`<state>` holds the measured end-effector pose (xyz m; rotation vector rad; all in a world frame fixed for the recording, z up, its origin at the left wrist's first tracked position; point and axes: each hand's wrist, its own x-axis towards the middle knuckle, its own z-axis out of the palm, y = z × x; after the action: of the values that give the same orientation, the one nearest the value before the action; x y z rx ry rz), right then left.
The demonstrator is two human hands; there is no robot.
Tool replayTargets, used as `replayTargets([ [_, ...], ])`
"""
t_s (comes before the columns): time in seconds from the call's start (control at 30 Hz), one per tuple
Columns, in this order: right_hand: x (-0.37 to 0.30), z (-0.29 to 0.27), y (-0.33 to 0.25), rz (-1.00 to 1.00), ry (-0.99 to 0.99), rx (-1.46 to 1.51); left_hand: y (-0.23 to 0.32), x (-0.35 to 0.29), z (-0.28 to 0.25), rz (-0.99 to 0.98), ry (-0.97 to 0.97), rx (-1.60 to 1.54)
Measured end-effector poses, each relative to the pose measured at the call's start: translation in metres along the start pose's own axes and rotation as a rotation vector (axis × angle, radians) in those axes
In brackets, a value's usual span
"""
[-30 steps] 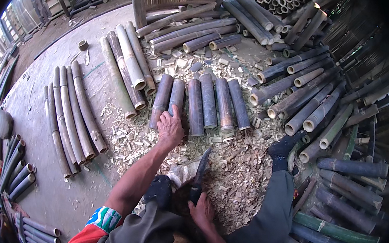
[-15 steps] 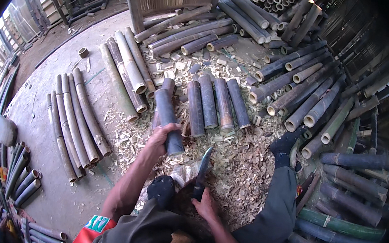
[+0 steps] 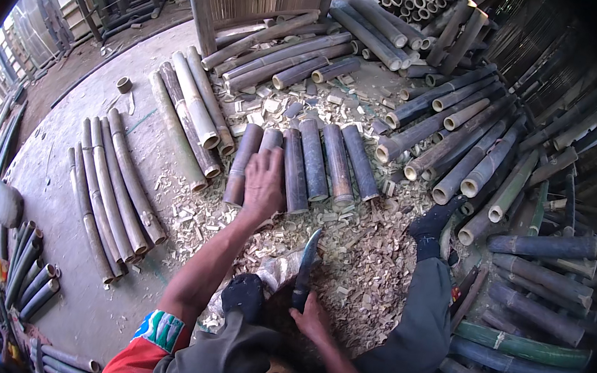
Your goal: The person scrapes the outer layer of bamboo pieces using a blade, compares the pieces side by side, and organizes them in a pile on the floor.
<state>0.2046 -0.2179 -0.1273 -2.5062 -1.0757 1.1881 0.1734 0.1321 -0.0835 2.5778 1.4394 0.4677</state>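
My left hand [image 3: 264, 183] lies over a short dark bamboo section [image 3: 272, 139], its fingers bent round it. That section rests on the ground in a row, between a brownish bamboo piece [image 3: 243, 161] on its left and another dark bamboo piece [image 3: 295, 170] on its right. Several more short pieces continue the row rightward. Lower down, my right hand [image 3: 314, 319] is closed on the dark handle of a knife [image 3: 308, 256], its blade pointing up and away from me. Beside the knife lies a pale block [image 3: 280, 269], partly hidden by my foot.
Bamboo chips [image 3: 370, 265] cover the ground between my legs. Long bamboo poles [image 3: 115, 183] lie at the left, with more poles [image 3: 195, 104] beyond them. Stacked bamboo [image 3: 454, 137] fills the far right, and a green pole [image 3: 513, 342] lies near my right leg.
My left hand has moved away from me, setting the dark bamboo section it held raised down into the row. My right hand keeps the knife in nearly the same place.
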Motion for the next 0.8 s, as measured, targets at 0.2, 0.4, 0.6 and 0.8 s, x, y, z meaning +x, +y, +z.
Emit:
replayTargets([
  [0.2,0.0,-0.002,-0.003,-0.019,0.014,0.001,0.039,0.006,0.05,-0.458,-0.363,-0.471],
  [0.4,-0.002,-0.008,-0.007,-0.01,-0.025,0.037,-0.016,-0.012,0.049,-0.837,-0.633,-1.962],
  [0.6,0.0,-0.007,-0.005,-0.041,0.013,0.03,0.006,-0.013,0.017,-0.976,-0.531,-2.0],
  [0.8,0.005,-0.003,0.0,-0.005,-0.044,0.002,0.02,0.003,0.019,-0.894,-0.493,-1.654],
])
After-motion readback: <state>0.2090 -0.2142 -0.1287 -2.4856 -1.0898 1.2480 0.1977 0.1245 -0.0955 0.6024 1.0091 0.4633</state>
